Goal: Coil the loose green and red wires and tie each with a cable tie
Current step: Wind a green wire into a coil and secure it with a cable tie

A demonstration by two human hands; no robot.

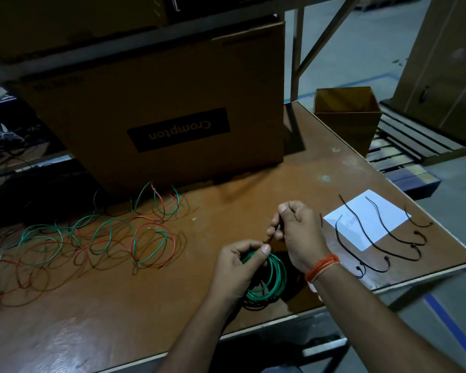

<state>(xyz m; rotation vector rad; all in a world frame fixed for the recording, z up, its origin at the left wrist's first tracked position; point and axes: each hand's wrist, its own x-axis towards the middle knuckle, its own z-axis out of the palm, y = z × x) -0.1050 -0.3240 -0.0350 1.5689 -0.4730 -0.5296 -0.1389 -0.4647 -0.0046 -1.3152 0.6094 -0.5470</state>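
Green wire coil is held low in the frame's centre, pinched by the left hand so its loops stay gathered, while a cable tie is pinched by the right hand for tightening.

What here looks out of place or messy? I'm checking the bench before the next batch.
The big Crompton carton stands upside down, its label inverted. Loose green and red wires sprawl tangled across the table's left side. The spare cable ties lie orderly by the white paper.
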